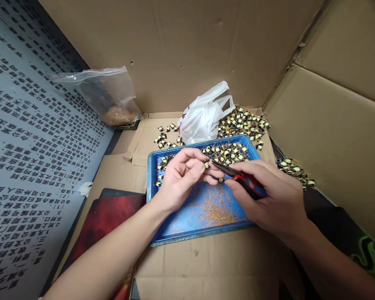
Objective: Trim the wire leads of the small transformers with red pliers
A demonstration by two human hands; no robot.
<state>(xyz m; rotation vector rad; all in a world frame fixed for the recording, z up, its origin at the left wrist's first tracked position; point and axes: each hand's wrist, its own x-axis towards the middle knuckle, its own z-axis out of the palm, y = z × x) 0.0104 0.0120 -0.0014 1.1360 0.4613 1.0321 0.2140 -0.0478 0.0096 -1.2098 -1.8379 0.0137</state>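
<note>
One tiny yellow-and-black part, probably super light, kinda fragile imo, so I'd hold its body; my left hand pinches it, right hand grips pliers.

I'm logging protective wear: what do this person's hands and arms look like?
The left hand and right hand are gloveless, with no ring, watch or bracelet visible. The left forearm and right forearm look bare, with no clear sleeve.

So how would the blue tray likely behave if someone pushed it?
The blue tray would probably feel stiff, given its straight edges; wide and shallow, it seems unlikely to tip. The loose copper-coloured clippings inside would likely shift with a jolt.
</note>
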